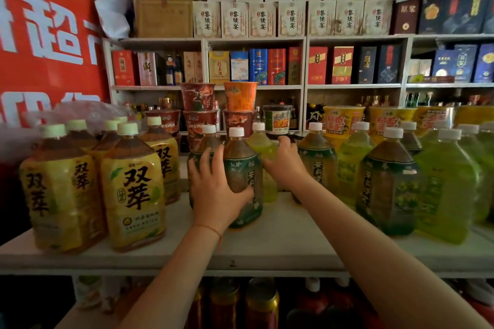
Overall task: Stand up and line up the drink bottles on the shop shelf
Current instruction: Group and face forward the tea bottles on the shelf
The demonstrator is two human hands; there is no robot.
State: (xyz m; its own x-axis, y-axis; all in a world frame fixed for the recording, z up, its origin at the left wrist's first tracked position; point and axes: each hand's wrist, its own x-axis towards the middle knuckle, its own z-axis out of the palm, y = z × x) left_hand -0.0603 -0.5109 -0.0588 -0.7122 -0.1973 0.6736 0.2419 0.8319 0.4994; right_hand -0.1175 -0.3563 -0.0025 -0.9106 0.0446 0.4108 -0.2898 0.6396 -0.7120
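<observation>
A dark green-labelled tea bottle with a white cap stands upright at the middle of the white shelf. My left hand wraps round its left side and lower front. Behind it stands a pale yellow-green bottle; my right hand curls round that bottle's right side. Another dark tea bottle stands behind my left hand. Yellow-labelled bottles stand in rows at the left. More dark and bright green bottles stand upright at the right.
Stacked instant noodle cups and tubs stand behind the bottles. Boxed liquor fills the back wall shelves. A red banner hangs at the left. Cans and bottles sit on the lower shelf. Bare shelf surface lies in front of the middle bottles.
</observation>
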